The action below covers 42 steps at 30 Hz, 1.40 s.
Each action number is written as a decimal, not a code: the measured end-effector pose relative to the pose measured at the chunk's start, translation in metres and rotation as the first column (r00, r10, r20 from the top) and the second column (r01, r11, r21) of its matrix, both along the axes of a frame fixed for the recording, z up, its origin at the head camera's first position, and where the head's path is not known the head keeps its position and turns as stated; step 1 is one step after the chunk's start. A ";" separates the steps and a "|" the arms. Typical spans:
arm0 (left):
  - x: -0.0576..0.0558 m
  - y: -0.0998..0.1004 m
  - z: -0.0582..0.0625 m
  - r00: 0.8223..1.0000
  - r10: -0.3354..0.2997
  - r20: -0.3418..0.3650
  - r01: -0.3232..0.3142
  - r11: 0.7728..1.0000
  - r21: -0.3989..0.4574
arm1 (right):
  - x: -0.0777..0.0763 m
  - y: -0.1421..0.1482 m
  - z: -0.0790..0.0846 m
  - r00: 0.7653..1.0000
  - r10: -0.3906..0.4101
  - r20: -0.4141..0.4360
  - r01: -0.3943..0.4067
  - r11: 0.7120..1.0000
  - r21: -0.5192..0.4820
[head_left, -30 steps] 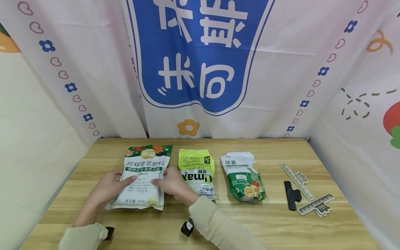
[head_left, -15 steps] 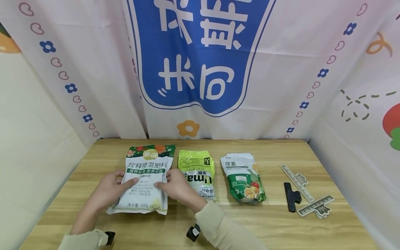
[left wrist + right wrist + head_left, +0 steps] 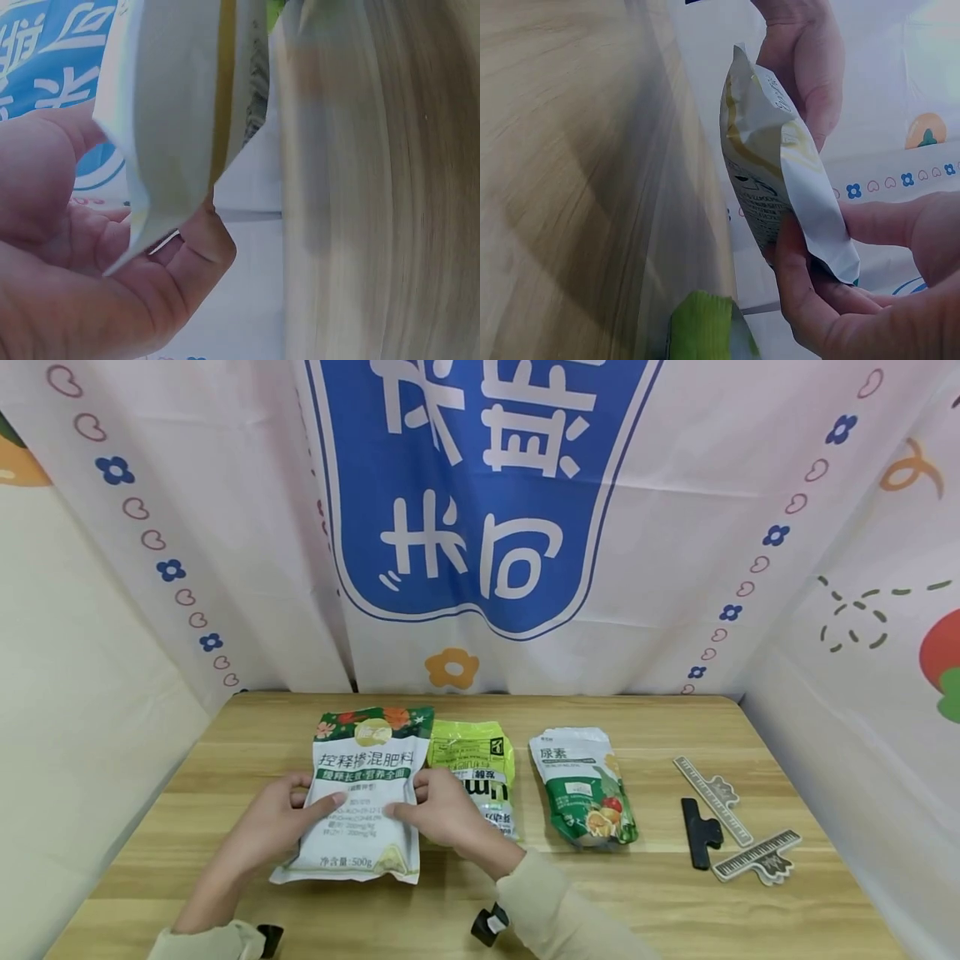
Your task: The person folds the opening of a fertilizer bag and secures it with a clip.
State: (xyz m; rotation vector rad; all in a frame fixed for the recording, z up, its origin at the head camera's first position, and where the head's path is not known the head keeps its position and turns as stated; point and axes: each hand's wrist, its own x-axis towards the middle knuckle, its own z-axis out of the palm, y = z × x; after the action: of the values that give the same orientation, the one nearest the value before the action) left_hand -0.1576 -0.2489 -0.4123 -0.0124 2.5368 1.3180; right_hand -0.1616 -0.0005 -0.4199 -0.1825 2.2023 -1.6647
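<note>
A white and green fertilizer bag (image 3: 360,835) is held off the table between both hands, its printed front facing up toward the head view. My left hand (image 3: 281,814) grips its left edge, thumb on the front and fingers curled behind, as the left wrist view of the bag (image 3: 180,97) shows. On the opposite edge my right hand (image 3: 450,810) pinches it, thumb in front; in the right wrist view the fingers (image 3: 799,292) lie against the bag's back. Behind the right hand, a yellow-green and white bag (image 3: 472,747) lies on the table, partly covered.
A white and green pouch (image 3: 585,789) with fruit pictures lies right of the middle. Farther right are a black clip (image 3: 700,833) and two ruler-shaped clips, one upper (image 3: 714,799) and one lower (image 3: 759,856). A printed curtain hangs behind the wooden table (image 3: 637,902).
Both hands have carried the fertilizer bag to the right and slightly nearer, so it now overlaps the left side of the yellow-green bag. The other bags and the clips stay put.
</note>
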 end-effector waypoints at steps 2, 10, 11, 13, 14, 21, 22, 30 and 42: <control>0.000 0.001 -0.001 1.000 -0.006 0.010 0.006 1.000 0.009 | 0.001 0.004 -0.001 1.000 0.008 -0.005 -0.008 1.000 -0.005; -0.001 0.013 0.000 0.999 -0.047 0.027 0.045 0.997 0.062 | 0.003 0.023 -0.007 0.999 0.025 -0.046 -0.025 1.000 -0.003; -0.001 0.015 0.000 0.998 -0.046 0.032 0.044 0.997 0.069 | 0.003 0.026 -0.007 0.998 0.027 -0.055 -0.026 1.000 0.006; 0.000 0.017 0.000 0.997 -0.065 0.032 0.062 0.995 0.080 | 0.004 0.032 -0.009 0.997 0.028 -0.075 -0.027 1.000 0.015; 0.000 0.018 0.000 0.997 -0.074 0.033 0.071 0.994 0.088 | 0.004 0.034 -0.009 0.996 0.028 -0.087 -0.026 0.999 0.019; 0.002 0.033 -0.003 0.992 -0.125 0.034 0.120 0.984 0.132 | 0.009 0.056 -0.014 0.993 0.043 -0.108 -0.041 0.999 0.019; 0.003 0.035 -0.004 0.991 -0.128 0.035 0.122 0.983 0.138 | 0.009 0.059 -0.015 0.994 0.042 -0.099 -0.041 0.999 0.013; 0.008 0.052 -0.007 0.987 -0.156 0.045 0.144 0.970 0.194 | 0.017 0.080 -0.017 0.997 0.043 -0.056 -0.042 0.999 0.013; 0.017 0.072 -0.004 0.961 -0.276 0.029 0.254 0.915 0.313 | 0.033 0.114 -0.014 0.996 0.027 -0.088 -0.025 0.999 0.020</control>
State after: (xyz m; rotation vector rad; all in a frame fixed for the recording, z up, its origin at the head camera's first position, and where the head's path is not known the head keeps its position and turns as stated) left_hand -0.1407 -0.1764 -0.4164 0.3298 2.1542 1.5476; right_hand -0.1284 0.1136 -0.4337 -0.2839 2.2692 -1.6504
